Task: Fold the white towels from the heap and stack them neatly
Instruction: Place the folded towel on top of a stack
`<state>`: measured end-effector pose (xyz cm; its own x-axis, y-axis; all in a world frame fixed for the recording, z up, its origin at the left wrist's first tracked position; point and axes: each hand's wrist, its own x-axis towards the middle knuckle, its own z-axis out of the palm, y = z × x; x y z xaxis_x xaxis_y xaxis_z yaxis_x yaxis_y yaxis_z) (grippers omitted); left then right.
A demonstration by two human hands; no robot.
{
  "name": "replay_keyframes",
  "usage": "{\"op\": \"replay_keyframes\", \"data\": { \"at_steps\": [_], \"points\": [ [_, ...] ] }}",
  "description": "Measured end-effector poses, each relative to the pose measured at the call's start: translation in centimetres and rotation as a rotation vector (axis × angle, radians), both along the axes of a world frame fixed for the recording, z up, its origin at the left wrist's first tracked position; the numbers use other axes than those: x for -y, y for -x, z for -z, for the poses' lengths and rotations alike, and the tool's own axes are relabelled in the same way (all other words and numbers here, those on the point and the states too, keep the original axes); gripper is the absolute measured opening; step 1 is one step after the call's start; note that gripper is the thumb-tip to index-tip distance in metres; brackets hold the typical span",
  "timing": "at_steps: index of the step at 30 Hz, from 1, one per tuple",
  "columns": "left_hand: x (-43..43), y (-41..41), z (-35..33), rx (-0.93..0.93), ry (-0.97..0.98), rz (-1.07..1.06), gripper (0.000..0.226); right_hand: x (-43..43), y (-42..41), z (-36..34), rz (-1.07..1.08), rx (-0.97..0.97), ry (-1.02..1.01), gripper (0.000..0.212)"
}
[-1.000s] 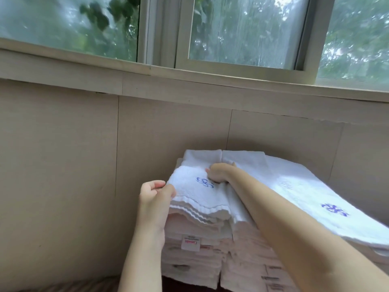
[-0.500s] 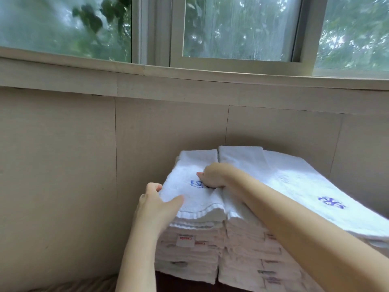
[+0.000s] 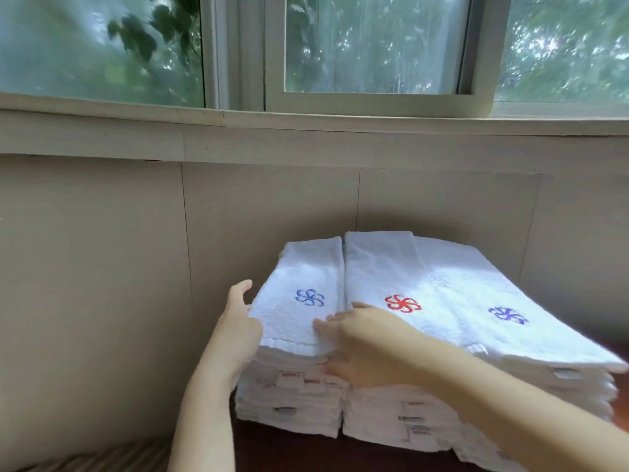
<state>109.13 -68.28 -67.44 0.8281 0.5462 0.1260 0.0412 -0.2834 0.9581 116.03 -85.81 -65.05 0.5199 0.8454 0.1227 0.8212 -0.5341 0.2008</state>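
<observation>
At the near right corner of the left stack [image 3: 289, 400], the right hand [image 3: 371, 342] lies with straight fingers [image 3: 326, 325] flat on the top towel [image 3: 292, 328], gripping nothing. The left hand [image 3: 236, 321] is also released, its palm and straight fingers set against the left side of the same towel and the layers just under it.

That top towel is folded, white, and shows a blue flower mark [image 3: 309, 298]. The stack beneath it is squared, with small labels on its front edges. Just beside it on the right, touching, stands a second stack [image 3: 384, 274] topped with a red flower mark [image 3: 403, 303], and beyond that a third [image 3: 544, 338] with a purple-blue mark [image 3: 507, 315].

All three sit on a dark reddish surface [image 3: 289, 447] against a beige wall [image 3: 102, 267], below a window [image 3: 371, 46] with greenery outside.
</observation>
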Motion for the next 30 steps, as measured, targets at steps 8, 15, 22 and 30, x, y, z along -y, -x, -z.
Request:
{"op": "replay_keyframes", "data": {
  "at_steps": [8, 15, 22, 30],
  "points": [
    [2.5, -0.9, 0.3, -0.146, -0.552, -0.359, 0.059, -0.4, 1.4, 0.9, -0.057, 0.147, -0.056, 0.022],
    [2.5, -6.8, -2.7, -0.189, -0.792, -0.04, 0.043, 1.6, -3.8, -3.0, 0.087, -0.117, -0.601, 0.033],
    [3.9, -10.1, 0.1, -0.592, -1.099, 0.11, 0.055, 5.1, -10.1, 0.9, 0.509, -0.372, -0.208, 0.066],
    [7.9, -3.3, -0.2, -0.405, -1.052, 0.257, 0.064, 9.3, -3.1, 1.6, 0.312, -0.211, -0.111, 0.063]
  ]
}}
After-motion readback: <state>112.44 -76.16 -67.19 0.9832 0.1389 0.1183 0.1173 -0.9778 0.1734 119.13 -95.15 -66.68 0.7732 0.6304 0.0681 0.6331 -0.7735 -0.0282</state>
